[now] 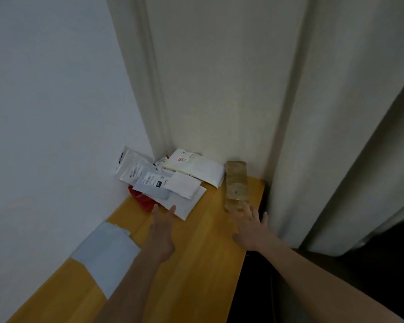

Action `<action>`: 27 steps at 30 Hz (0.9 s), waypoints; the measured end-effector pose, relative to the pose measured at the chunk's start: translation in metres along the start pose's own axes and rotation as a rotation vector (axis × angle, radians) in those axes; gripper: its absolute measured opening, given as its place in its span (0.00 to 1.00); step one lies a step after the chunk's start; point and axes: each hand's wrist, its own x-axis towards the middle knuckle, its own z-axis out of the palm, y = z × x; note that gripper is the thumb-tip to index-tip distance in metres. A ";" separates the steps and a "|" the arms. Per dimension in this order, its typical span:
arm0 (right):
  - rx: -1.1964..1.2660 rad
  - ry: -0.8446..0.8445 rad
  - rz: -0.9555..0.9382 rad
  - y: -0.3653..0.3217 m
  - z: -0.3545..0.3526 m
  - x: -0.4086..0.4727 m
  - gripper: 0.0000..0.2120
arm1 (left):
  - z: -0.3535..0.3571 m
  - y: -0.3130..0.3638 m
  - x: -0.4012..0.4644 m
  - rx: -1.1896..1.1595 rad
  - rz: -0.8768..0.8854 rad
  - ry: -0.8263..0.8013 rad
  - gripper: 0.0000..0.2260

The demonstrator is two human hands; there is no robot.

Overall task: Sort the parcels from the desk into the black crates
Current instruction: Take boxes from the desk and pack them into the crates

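**Parcels heaped in the desk's far corner, both hands reaching in**

The parcels (170, 178) lie in a loose overlapping heap at the far left corner of the desk (196, 252), pushed up against the wall (44, 113). Most are flat plastic mailers: a glossy white one (130, 167) leans against the wall with a barcode label, a grey-blue one (153, 185) with a printed label lies over it, and a crumpled red bag (141, 199) pokes out underneath at the near left of the heap. A plump cream-white mailer (201, 169) with a small red mark sits at the back, and a thin white envelope (187, 206) juts toward the near edge. Apart from the heap, along the desk's right edge, lies a long narrow box (236, 185) wrapped in shiny, brownish clear tape. A flat pale-grey mailer (107, 252) lies by itself against the wall along the left edge, nearer the person.

The left hand (162, 227) stretches out with straight, slightly spread fingers, its tips at the near edge of the thin white envelope; it holds nothing. The right hand (250, 229) is spread wide, palm down, its fingertips at the near end of the taped box; whether they touch it cannot be told.

The desk is smooth yellow-orange wood with faint grain. Pale heavy curtains (301, 113) hang in long folds behind the far edge and down the right side.
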 end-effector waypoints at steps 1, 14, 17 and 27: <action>0.009 -0.017 0.007 -0.002 -0.002 0.016 0.39 | -0.004 -0.004 0.007 -0.029 -0.015 0.026 0.46; 0.130 -0.064 0.074 0.003 -0.013 0.230 0.37 | -0.039 -0.013 0.139 0.035 -0.212 0.188 0.38; 0.142 -0.082 0.137 0.017 -0.002 0.267 0.40 | -0.029 -0.013 0.163 0.030 -0.238 0.141 0.38; 0.210 -0.101 0.381 0.027 0.018 0.304 0.47 | -0.023 -0.025 0.189 0.081 -0.371 -0.049 0.37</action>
